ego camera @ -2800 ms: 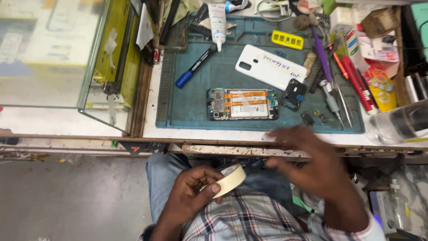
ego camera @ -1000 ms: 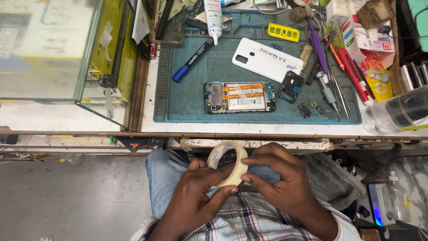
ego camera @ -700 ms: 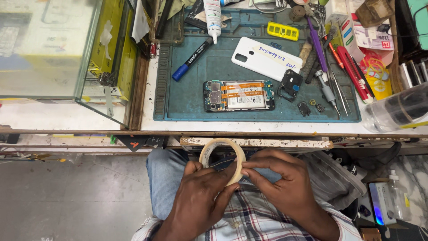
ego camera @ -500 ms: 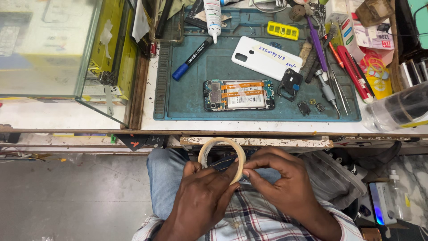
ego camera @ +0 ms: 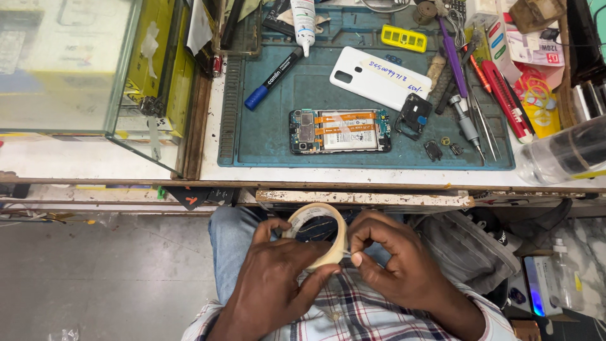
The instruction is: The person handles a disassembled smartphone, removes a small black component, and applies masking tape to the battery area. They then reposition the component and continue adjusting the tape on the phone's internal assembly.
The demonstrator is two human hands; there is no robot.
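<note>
1. Cream-coloured roll of masking tape, thin ring, held upright over the lap, below the table edge, in front of the person's checked shirt and blue jeans.
2. Left hand wraps the roll from below and the left; thumb pressed on the outer rim, fingers curled on the far side. Closed on the roll.
3. Right hand touches the roll's right edge; thumb and forefinger tips pinched together at the rim. Whether a loose tape end is between them, cannot tell.
4. Both hands close together, meeting at the roll.
5. Above the hands: worn wooden-edged white table with a teal rubber work mat on it.
6. Opened smartphone with exposed battery and orange flex cables lies flat at mat centre.
7. White plastic phone back cover lies tilted just above the opened phone.
8. Blue-capped black marker lies diagonal on the mat's left part.
9. White glue bottle at mat top; yellow plastic part to its right.
10. Small black camera frame part just right of the phone; tweezers and screwdrivers and a red-handled cutter on the mat's right side.
11. Glass display case on the table's left.
12. Clear plastic container at the table's right edge.
</note>
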